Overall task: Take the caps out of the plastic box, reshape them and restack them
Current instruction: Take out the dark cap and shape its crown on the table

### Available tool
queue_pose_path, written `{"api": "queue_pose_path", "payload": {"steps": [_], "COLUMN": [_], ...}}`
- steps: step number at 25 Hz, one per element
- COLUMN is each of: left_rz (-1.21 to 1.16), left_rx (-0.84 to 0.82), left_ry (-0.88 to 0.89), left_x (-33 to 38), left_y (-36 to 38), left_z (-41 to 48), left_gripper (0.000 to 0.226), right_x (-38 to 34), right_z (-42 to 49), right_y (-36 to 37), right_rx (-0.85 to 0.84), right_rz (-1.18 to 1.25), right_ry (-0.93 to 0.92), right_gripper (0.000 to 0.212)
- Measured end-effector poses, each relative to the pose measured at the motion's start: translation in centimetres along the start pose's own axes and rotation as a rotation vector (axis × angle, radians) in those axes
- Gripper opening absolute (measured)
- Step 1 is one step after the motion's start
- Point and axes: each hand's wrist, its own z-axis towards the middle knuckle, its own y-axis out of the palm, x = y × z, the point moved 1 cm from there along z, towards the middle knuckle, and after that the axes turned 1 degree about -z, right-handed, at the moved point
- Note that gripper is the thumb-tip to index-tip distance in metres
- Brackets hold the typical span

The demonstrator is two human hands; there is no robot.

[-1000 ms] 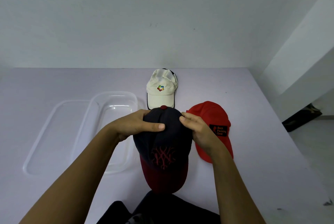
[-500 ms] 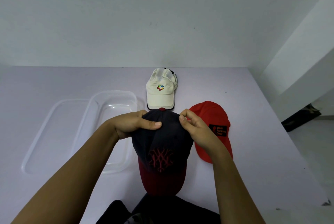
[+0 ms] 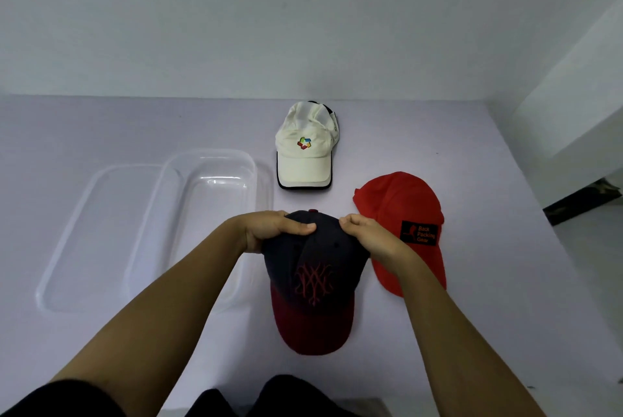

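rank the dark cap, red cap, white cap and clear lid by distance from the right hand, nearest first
1. dark cap, gripped by the right hand at its crown
2. red cap, just right of that hand
3. white cap, farther back
4. clear lid, far left

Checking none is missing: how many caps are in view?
3. The navy cap, held by the left hand and right hand, is nearest; the red cap lies right of it, the white cap farther back. The clear box shows none.

A pale lilac table (image 3: 101, 133) runs back to a plain white wall (image 3: 236, 29) under soft, even light, while at the right a white side wall (image 3: 573, 96) meets a pale grey floor (image 3: 600, 265).
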Motion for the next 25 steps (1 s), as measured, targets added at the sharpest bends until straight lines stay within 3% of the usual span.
{"api": "queue_pose_path", "payload": {"steps": [6, 10, 12, 16, 20, 23, 25], "left_rz": [0.02, 0.093, 0.053, -0.003, 0.095, 0.194, 0.286], "left_rx": [0.076, 0.554, 0.703, 0.819, 0.895, 0.937, 0.957], "left_ry": [-0.098, 0.055, 0.122, 0.097, 0.143, 0.143, 0.117], "left_x": [-0.1, -1.5, -2.5, -3.1, -2.4, -2.3, -2.0], "left_y": [-0.8, -1.0, -0.9, -1.3, -1.5, -1.8, -2.0], "left_z": [4.2, 6.8, 7.4, 8.3, 9.4, 10.1, 10.4], "left_gripper": [0.049, 0.052, 0.05, 0.035, 0.035, 0.031, 0.03], "right_x": [3.1, 3.8, 4.3, 4.4, 3.2, 2.6, 2.4], "right_z": [5.3, 7.9, 8.6, 10.1, 10.9, 11.3, 11.7], "right_y": [0.2, 0.9, 1.2, 1.2, 0.8, 0.7, 0.6], "right_rx": [0.088, 0.192, 0.22, 0.233, 0.209, 0.189, 0.178], "right_rz": [0.004, 0.129, 0.25, 0.243, 0.093, 0.151, 0.185], "right_ry": [0.137, 0.28, 0.377, 0.417, 0.356, 0.378, 0.425], "right_gripper": [0.027, 0.039, 0.042, 0.041, 0.04, 0.029, 0.04]}}
